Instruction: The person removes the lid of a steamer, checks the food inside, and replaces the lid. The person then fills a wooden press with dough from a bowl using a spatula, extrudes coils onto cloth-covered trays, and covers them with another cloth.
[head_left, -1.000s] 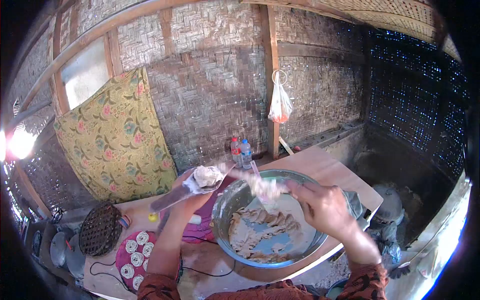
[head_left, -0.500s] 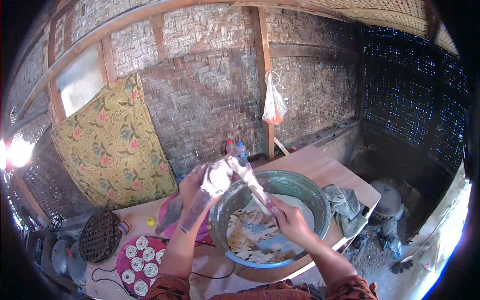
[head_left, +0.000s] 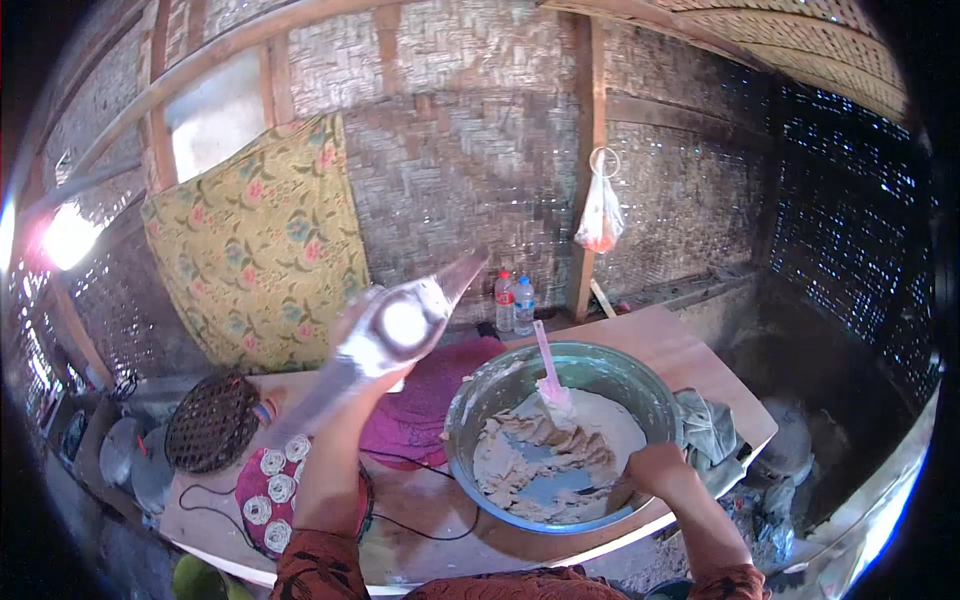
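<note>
My left hand (head_left: 362, 320) is closed around a hand press (head_left: 345, 378), a tool with a round, bright, pale-filled cup and long flat handles sticking out both ways. It is held up left of a big green-blue basin (head_left: 462, 495). Inside the basin lies pale, sticky dough (head_left: 535, 440). A pink-handled spatula (head_left: 545, 360) stands tilted in the dough, its lower end coated. My right hand (head_left: 657, 470) is closed at the basin's near right side; a dark bit shows by its fingers, but what it holds I cannot make out.
On the table (head_left: 420, 550) lie a round pink tray (head_left: 290, 480) with several coiled dough rosettes, a purple cloth (head_left: 430, 400), a dark woven basket (head_left: 212, 425) and a black cord. Two bottles (head_left: 513, 303) stand at the back. A grey cloth (head_left: 708, 430) lies right of the basin.
My right hand has let go of the spatula, which now stands in the basin, and has moved down to the basin's near right side. The press has turned in my left hand.
</note>
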